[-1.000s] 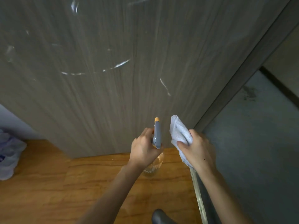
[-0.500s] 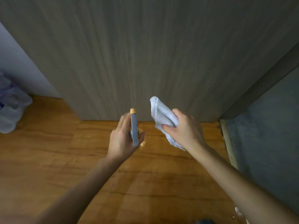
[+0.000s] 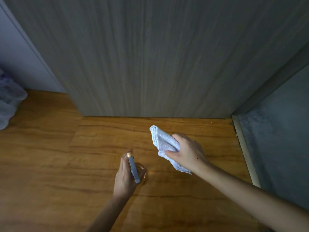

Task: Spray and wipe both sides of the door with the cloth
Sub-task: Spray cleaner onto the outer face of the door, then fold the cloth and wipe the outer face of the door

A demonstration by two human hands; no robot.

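Observation:
The grey wood-grain door [image 3: 150, 56] fills the upper view, its bottom edge just above the floor. My left hand [image 3: 125, 176] grips a clear spray bottle [image 3: 133, 169] with a grey head and an orange nozzle tip, low over the floor. My right hand [image 3: 187, 153] holds a folded white cloth [image 3: 163, 141] a short way in front of the door's bottom edge. Neither hand touches the door.
Orange-brown wooden floor [image 3: 50, 164] spreads below. A pale threshold strip [image 3: 245, 153] at the right borders a grey floor [image 3: 275, 139]. A dark door frame [image 3: 275, 77] runs up the right. A pale bag-like bundle [image 3: 8, 104] lies at the far left by a white wall [image 3: 16, 56].
The view has tilted down toward the door's bottom and the floor. Both hands have dropped lower and away from the door, still holding bottle and cloth. The white streaks are out of view.

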